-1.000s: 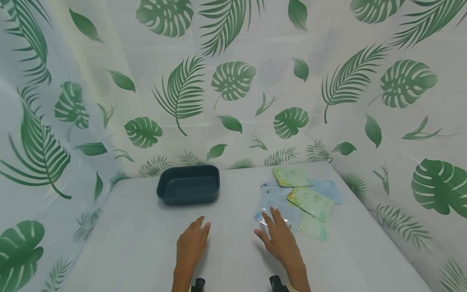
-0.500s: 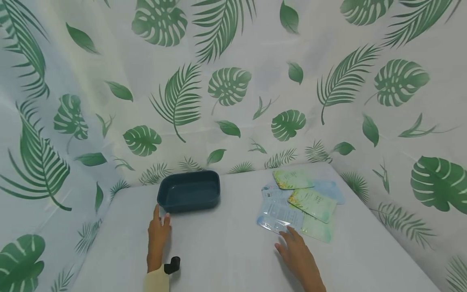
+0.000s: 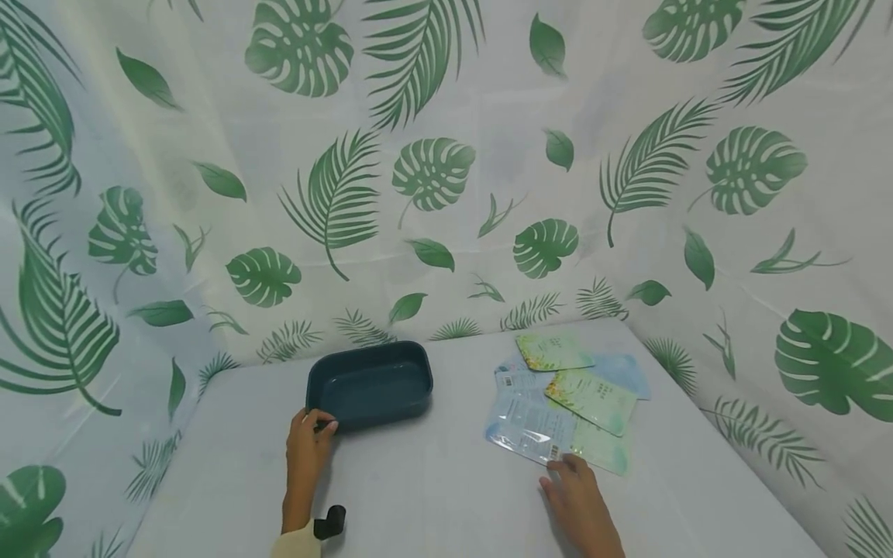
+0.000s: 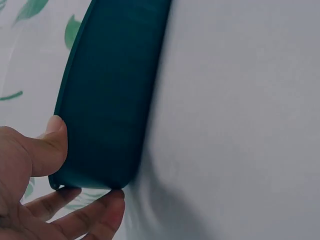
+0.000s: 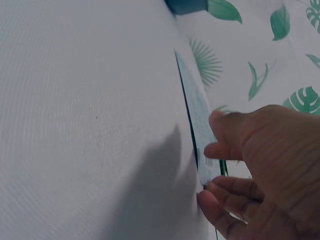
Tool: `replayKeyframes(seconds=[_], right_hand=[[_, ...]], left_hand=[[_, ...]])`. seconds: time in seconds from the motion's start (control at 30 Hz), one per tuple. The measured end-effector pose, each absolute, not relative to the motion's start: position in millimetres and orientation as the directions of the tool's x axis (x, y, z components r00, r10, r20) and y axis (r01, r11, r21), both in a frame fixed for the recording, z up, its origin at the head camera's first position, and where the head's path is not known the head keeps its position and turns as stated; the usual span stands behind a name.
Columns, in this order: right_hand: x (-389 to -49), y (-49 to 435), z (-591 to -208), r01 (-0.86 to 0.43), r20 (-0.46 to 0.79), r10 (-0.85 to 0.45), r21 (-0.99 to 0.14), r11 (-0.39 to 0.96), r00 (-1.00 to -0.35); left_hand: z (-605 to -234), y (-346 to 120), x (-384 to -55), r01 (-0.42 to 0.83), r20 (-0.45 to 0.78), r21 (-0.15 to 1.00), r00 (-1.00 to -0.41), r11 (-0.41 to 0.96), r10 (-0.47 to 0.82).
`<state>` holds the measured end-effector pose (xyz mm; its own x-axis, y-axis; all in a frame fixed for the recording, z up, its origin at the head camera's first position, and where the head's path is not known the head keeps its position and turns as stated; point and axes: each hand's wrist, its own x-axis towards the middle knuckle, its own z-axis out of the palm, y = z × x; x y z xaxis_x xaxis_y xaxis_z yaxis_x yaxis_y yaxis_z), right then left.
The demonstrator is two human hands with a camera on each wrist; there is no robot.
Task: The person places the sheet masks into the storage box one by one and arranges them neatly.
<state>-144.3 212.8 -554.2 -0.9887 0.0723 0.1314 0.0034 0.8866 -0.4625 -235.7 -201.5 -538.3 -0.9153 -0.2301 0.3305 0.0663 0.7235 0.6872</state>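
Observation:
A dark teal rectangular basin [image 3: 370,411] stands on the white table, left of centre. My left hand [image 3: 305,457] grips its near left corner; in the left wrist view the thumb [image 4: 57,135] lies on the wall by the rim and the fingers bend round the end. Flat sachets, like face mask packets, overlap at the right: a blue sachet [image 3: 526,426] nearest, a green sachet [image 3: 593,399] across the pile and another green sachet [image 3: 554,350] behind. My right hand [image 3: 582,504] has loosely bent fingers at the blue sachet's near corner; whether they touch is unclear.
The white table [image 3: 446,480] runs back to a hanging curtain [image 3: 481,178] printed with green leaves, which also covers both sides. A black wrist camera [image 3: 330,521] sits beside my left sleeve [image 3: 296,542].
My left hand has moved left and forward to the basin and taken hold of its corner. My right hand has drawn back from over the sachets to the blue sachet's near corner.

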Motion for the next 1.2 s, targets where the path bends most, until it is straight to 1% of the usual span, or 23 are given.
replayKeyframes(seconds=[0.1,0.23,0.33,0.47,0.6,0.7,0.83,0.93,1.03,1.2], right_hand=[[-149.5,213.2,-553.0,0.043,0.1,0.103,-0.474,0.879,-0.99],[-158.6,209.0,-549.5,0.133,0.074,0.2,-0.521,0.843,-0.977],[-166.2,204.5,-546.7,0.196,0.063,0.28,-0.569,0.799,-0.958],[-175.5,201.1,-544.7,0.238,0.066,0.353,-0.623,0.745,-0.933],[-183.4,199.3,-544.2,0.26,0.07,0.408,-0.67,0.695,-0.91],[-189.0,197.5,-543.9,0.282,0.062,0.438,-0.682,0.674,-0.897],[-195.1,193.8,-546.0,0.325,0.042,0.483,-0.689,0.648,-0.874],[-197.9,190.5,-549.1,0.356,0.03,0.527,-0.704,0.615,-0.85],[-198.5,188.4,-551.6,0.367,0.022,0.552,-0.726,0.582,-0.833],[-198.2,191.4,-557.6,0.341,0.019,0.537,-0.753,0.563,-0.843]], left_hand=[[-538.5,-194.2,-226.2,0.107,0.329,0.703,-0.925,0.703,-0.189],[-537.5,-187.5,-211.7,0.143,0.305,0.719,-0.944,0.68,-0.125],[-536.0,-183.3,-199.6,0.139,0.266,0.731,-0.96,0.668,-0.09],[-534.3,-175.4,-186.1,0.113,0.214,0.746,-0.974,0.656,-0.075],[-534.9,-164.9,-178.1,0.121,0.207,0.765,-0.976,0.633,-0.064],[-536.2,-157.0,-174.8,0.142,0.208,0.782,-0.977,0.607,-0.039],[-539.1,-149.2,-172.9,0.143,0.175,0.823,-0.984,0.55,-0.006],[-544.0,-144.9,-173.2,0.12,0.143,0.848,-0.99,0.516,-0.005],[-550.5,-141.2,-174.1,0.097,0.128,0.864,-0.991,0.495,-0.03],[-554.7,-136.9,-173.8,0.017,0.06,0.897,-0.995,0.442,-0.084]])
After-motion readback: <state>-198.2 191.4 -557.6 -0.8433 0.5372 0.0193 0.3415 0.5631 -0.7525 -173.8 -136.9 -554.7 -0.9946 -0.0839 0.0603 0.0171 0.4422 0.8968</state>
